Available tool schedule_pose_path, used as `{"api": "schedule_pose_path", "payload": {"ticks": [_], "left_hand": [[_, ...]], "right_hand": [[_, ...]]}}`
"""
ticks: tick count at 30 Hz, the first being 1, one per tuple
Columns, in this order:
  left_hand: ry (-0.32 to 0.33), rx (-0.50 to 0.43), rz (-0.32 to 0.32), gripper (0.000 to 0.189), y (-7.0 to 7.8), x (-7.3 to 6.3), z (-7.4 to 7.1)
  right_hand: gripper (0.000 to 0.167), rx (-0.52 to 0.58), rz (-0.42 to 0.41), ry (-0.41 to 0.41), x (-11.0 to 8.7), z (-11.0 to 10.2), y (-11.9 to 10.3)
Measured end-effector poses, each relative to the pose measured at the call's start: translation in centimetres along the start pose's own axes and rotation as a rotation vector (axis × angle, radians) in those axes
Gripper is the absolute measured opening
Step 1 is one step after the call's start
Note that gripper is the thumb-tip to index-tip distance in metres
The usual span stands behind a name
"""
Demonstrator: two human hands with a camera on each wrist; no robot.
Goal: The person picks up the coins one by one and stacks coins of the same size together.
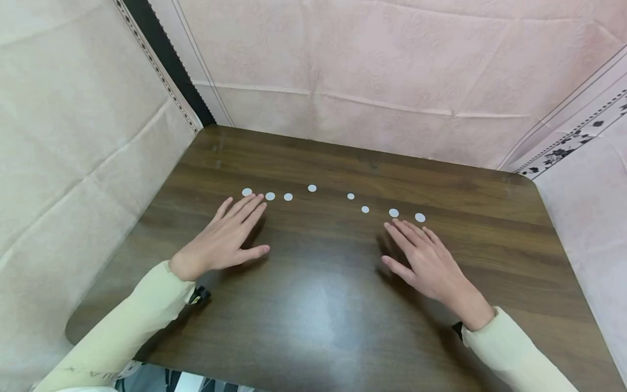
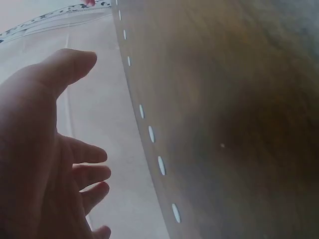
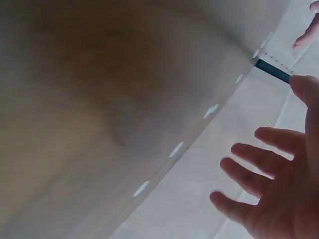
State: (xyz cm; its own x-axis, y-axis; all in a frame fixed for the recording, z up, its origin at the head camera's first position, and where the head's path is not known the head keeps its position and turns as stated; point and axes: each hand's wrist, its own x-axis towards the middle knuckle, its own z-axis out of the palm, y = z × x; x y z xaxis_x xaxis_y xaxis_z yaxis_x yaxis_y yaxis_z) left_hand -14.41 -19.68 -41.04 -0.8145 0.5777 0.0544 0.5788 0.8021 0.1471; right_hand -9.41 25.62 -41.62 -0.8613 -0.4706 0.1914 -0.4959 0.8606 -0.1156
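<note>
Several small white discs [image 1: 312, 188] lie in a loose, uneven row across the dark wooden table. My left hand [image 1: 225, 239] is over the left part of the table, palm down, fingers extended and thumb out to the side. Its fingertips come right up to the leftmost white disc [image 1: 247, 192] in the head view. Over the right part is my right hand [image 1: 430, 262], fingers stretched forward, just below the two rightmost discs, one of them a white disc [image 1: 419, 218]. Both wrist views show the hands raised over the tabletop, holding nothing.
The brown wood-grain table [image 1: 313, 326] has rounded corners. Pale patterned cloth [image 1: 372, 71] hangs behind it and on both sides, with a black strip [image 1: 168, 60] at the back left corner. Beyond the near edge, a few objects show below the table.
</note>
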Motion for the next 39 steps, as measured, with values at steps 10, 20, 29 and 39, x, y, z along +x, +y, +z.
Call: {"api": "schedule_pose_path", "payload": {"ticks": [10,20,29,39], "left_hand": [[0.085,-0.006,0.102,0.091,0.5,2.0,-0.8],[0.181,-0.031,0.163,0.068,1.5,4.6,-0.8],[0.169,-0.147,0.068,0.041,1.7,7.3,-0.4],[0.078,-0.134,-0.008,0.035,0.4,9.8,-0.1]], "right_hand": [[0.055,0.102,-0.124,0.135,4.1,-0.7,-2.3],[0.046,0.193,-0.157,0.027,9.5,-0.7,-4.8],[0.037,0.291,-0.187,-0.005,14.1,1.1,-6.0],[0.032,0.357,-0.118,-0.136,18.8,2.9,-7.5]]}}
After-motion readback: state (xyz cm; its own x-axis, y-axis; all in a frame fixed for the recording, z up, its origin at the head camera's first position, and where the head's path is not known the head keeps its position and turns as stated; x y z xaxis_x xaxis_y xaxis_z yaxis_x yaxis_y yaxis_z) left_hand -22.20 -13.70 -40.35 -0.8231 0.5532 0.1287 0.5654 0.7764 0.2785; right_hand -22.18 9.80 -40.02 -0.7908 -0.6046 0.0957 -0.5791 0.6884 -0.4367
